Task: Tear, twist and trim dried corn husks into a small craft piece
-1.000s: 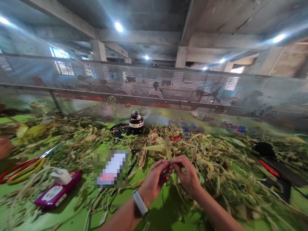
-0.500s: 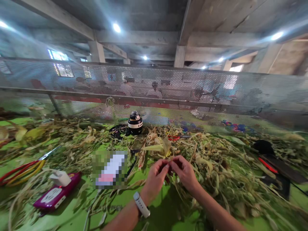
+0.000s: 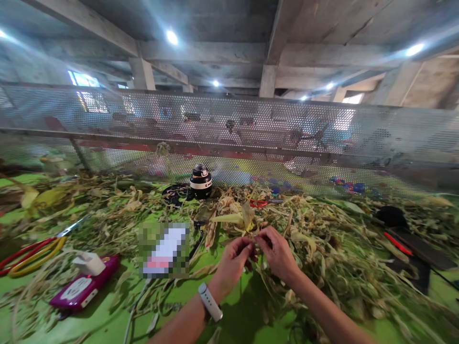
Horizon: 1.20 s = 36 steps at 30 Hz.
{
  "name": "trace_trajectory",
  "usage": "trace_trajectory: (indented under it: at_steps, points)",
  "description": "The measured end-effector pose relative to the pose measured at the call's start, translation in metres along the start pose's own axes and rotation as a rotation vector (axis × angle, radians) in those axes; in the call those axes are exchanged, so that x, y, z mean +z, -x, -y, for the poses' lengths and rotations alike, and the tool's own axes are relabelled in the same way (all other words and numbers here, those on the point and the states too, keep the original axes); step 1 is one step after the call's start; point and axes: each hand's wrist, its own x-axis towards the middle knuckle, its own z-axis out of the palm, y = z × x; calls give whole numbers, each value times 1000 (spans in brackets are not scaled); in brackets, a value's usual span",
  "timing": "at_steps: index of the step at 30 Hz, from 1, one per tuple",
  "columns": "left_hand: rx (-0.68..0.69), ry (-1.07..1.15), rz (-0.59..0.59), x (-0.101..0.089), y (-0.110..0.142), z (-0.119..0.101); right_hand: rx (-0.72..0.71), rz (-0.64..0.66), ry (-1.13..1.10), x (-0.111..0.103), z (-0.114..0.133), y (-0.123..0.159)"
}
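Observation:
My left hand [image 3: 233, 263], with a pale watch band [image 3: 210, 302] on its wrist, is closed in a pinch. Facing it, my right hand [image 3: 278, 253] also pinches, its fingertips almost meeting the left ones. Whatever is between the fingers is too small and hidden to name. Just beyond the fingertips lies a yellowish-green leaf or husk [image 3: 229, 218] on a heap of dried leaves [image 3: 322, 239]. Dry stems and leaves surround both hands on the green tabletop [image 3: 247, 310].
Left of my hands lie a phone-like device with a blurred-out screen [image 3: 167, 251], a purple power strip [image 3: 86, 286] with a white plug [image 3: 89, 263], and red-and-yellow-handled scissors [image 3: 39, 253]. A black canister [image 3: 201, 184] stands before a perforated metal panel [image 3: 222, 143]. Dark objects [image 3: 412, 243] lie right.
My right hand has drawn slightly right, so a small gap shows between the fingertips. My left fingers have curled further inward. The view has shifted a little.

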Motion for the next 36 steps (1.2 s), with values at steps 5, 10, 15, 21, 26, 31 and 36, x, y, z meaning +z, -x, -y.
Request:
trace_trajectory:
  at_steps: [5,10,15,21,26,31,36]
  points:
    - [0,-7,26,0,-1,-3,2,49,142,-7,-1,-2]
    - [4,-43,52,-2,0,-5,1,126,152,-15,-2,-5]
    - [13,-30,74,-2,1,-3,26,193,79,-21,1,-9]
    - [8,-31,93,0,2,-4,-25,280,79,-21,-3,-8]
    - [-46,19,96,-2,1,-5,-94,275,122,-22,-3,-10]
    - [-122,80,155,-4,2,-8,36,362,-112,-31,0,-12]
    - [-128,-6,188,-5,3,-13,39,280,-124,-30,-1,-10]
